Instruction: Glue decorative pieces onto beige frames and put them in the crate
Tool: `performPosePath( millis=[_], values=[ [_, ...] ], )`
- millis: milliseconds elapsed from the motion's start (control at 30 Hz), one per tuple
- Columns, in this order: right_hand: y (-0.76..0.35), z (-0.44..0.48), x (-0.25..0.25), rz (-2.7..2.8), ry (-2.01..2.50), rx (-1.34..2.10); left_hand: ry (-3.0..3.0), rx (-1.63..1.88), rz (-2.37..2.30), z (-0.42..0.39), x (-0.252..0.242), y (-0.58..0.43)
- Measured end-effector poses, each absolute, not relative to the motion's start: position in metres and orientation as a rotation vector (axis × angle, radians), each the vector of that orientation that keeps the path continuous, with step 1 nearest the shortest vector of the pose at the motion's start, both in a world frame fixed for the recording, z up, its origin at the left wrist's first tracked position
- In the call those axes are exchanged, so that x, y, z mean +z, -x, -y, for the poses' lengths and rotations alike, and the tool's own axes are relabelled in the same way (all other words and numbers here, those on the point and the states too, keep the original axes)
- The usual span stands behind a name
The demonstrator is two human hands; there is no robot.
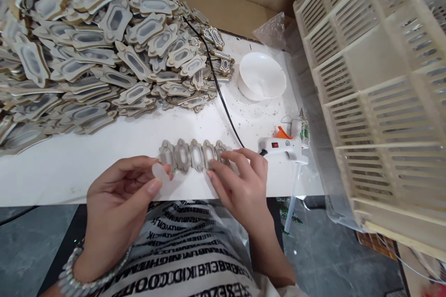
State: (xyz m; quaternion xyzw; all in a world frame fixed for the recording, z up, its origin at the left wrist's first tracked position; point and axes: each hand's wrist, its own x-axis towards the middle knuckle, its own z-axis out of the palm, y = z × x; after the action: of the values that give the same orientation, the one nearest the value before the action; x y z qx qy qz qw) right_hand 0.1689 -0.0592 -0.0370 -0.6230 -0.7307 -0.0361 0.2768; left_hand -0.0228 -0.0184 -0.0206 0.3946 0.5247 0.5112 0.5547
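My left hand [125, 195] pinches a translucent whitish oval piece [160, 174] between thumb and fingers, just in front of a row of small ornate frames. The row holds several grey frames [196, 155] side by side on the white table, each with a long oval middle. My right hand [240, 178] reaches over the right end of this row. Its fingertips touch the frames there, the fingers bent but apart, and partly cover the last ones. I make out nothing held in it.
A large heap of similar frames [87, 39] fills the table's back left. A black cable [216, 81] runs to a white glue gun [284, 146] at right. Behind it stands a white bowl [261, 76]. A beige slatted plastic crate [369, 74] borders the right side; crumbs dot the white tabletop [104, 162].
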Motion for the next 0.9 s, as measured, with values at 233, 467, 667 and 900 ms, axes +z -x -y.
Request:
performPosePath(
  millis=[233, 467, 667, 900],
  values=[
    [-0.158, 0.066, -0.031, 1.825, 1.509, -0.007, -0.939, 1.161, -1.195, 0.020, -0.021, 0.020],
    [-0.132, 0.061, -0.028, 1.752, 1.345, -0.070, -0.997, 1.080, -1.083, 0.021, -0.022, 0.018],
    [-0.126, 0.057, -0.032, 1.726, 1.294, -0.117, -0.959, 1.081, -1.103, 0.023, -0.023, 0.019],
    [-0.127, 0.059, -0.034, 1.740, 1.226, -0.069, -0.845, 1.090, -1.168, 0.023, -0.020, 0.016]
  ],
)
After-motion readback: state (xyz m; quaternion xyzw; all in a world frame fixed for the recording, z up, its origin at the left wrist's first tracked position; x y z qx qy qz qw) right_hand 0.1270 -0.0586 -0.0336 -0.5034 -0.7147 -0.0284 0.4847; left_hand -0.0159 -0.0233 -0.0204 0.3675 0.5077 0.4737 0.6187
